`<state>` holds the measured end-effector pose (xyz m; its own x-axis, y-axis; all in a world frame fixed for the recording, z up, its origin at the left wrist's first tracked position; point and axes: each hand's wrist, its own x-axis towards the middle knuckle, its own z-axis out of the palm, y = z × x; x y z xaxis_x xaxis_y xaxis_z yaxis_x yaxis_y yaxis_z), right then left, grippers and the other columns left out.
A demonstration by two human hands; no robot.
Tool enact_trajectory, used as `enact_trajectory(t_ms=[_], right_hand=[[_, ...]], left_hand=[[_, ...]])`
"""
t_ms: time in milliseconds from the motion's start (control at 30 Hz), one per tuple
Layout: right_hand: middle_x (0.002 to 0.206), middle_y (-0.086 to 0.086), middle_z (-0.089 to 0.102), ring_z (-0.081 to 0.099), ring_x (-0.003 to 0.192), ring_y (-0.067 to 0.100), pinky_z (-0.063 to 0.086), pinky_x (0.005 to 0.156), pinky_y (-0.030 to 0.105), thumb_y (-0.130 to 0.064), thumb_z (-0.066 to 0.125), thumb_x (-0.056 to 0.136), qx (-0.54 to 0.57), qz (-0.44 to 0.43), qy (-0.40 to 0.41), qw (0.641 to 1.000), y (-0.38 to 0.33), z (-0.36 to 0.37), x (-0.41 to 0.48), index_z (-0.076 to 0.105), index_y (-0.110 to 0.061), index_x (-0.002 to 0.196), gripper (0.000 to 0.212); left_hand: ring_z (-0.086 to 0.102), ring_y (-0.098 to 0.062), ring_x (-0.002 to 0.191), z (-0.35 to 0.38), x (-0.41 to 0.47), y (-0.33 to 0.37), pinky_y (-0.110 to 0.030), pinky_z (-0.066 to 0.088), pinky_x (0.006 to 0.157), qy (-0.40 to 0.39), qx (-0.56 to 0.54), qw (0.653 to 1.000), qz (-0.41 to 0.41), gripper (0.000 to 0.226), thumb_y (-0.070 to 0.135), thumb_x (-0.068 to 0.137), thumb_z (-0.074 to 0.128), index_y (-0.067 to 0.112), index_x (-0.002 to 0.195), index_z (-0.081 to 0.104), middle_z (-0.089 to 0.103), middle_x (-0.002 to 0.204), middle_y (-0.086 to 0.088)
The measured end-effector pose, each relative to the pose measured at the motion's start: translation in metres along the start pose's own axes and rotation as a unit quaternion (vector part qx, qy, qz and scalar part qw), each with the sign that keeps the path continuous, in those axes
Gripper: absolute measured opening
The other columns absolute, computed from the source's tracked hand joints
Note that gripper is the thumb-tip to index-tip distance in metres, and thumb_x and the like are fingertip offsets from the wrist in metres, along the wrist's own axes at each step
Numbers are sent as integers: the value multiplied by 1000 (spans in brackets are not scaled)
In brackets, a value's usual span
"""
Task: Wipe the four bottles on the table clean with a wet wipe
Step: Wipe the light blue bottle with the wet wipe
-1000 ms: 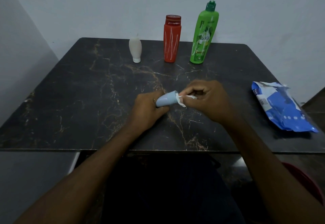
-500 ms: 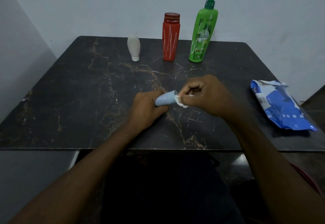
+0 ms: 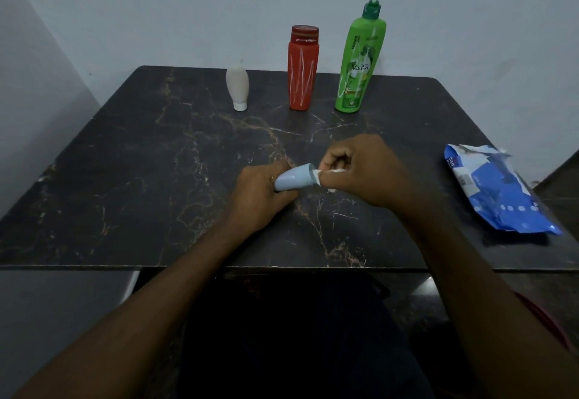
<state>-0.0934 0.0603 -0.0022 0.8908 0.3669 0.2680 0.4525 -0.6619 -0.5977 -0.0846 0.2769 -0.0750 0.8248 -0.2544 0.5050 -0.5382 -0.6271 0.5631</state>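
Note:
My left hand (image 3: 260, 195) grips a small pale blue bottle (image 3: 296, 178) lying sideways over the middle of the dark marble table (image 3: 125, 179). My right hand (image 3: 363, 170) pinches a white wet wipe (image 3: 329, 174) against the bottle's right end; most of the wipe is hidden in the curled fingers. Three more bottles stand along the far edge: a small white tube (image 3: 238, 88) on its cap, a red bottle (image 3: 303, 68) and a tall green pump bottle (image 3: 360, 54).
A blue wet-wipe pack (image 3: 498, 192) lies near the table's right edge. A pale wall runs behind the table and along its left side. The table's front edge is just ahead of my forearms.
Both hands have stayed over the table's middle. My right hand has shifted slightly around the blue bottle's end with the wipe; the three standing bottles and the pack have not moved.

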Motion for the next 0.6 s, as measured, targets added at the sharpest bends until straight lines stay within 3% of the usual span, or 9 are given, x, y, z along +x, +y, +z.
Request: enact_trajectory(t_ms=[133, 233, 300, 433, 500, 600], right_hand=[[82, -6, 74, 68, 71, 9, 55, 65, 22, -18, 76, 85, 88, -15, 24, 996, -1, -3, 1, 77, -15, 90, 7], [96, -7, 74, 69, 88, 7, 56, 78, 27, -20, 72, 90, 76, -37, 56, 995, 6, 4, 1, 76, -16, 100, 12], [101, -7, 75, 69, 94, 7, 57, 83, 29, -17, 70, 91, 70, -44, 65, 994, 9, 9, -1, 76, -17, 105, 15], [104, -8, 75, 68, 94, -1, 53, 83, 15, -14, 69, 92, 59, -21, 82, 995, 8, 18, -9, 75, -21, 111, 22], [98, -9, 75, 70, 88, 0, 55, 79, 16, -15, 68, 92, 89, 29, 86, 992, 8, 24, -14, 76, -22, 108, 19], [87, -4, 76, 75, 75, 12, 60, 69, 23, -8, 67, 93, 221, 118, 75, 965, 4, 33, -23, 72, -23, 95, 16]], left_hand=[[54, 5, 60, 0, 1, 1, -17, 40, 58, -5, -3, 1000, 1, 30, 11, 76, 79, 31, 78, 58, 56, 65, 18], [55, 5, 60, -1, 0, 1, -12, 39, 58, -5, -7, 1000, -4, 31, 10, 76, 79, 32, 78, 58, 55, 63, 20], [55, 2, 59, 0, 0, 0, -15, 40, 57, -11, 0, 1000, 1, 29, 11, 77, 79, 31, 77, 57, 55, 62, 17], [58, -5, 60, 1, 0, -1, -26, 45, 56, -16, -1, 1000, 10, 15, 16, 77, 76, 22, 76, 62, 61, 65, 10], [56, 2, 61, 1, 0, -1, -22, 43, 57, -10, -1, 1000, 1, 22, 15, 78, 77, 29, 78, 61, 58, 65, 16], [54, 5, 61, 0, -1, 0, -13, 37, 60, -4, 21, 1000, -3, 31, 14, 79, 79, 34, 79, 56, 53, 64, 20]])
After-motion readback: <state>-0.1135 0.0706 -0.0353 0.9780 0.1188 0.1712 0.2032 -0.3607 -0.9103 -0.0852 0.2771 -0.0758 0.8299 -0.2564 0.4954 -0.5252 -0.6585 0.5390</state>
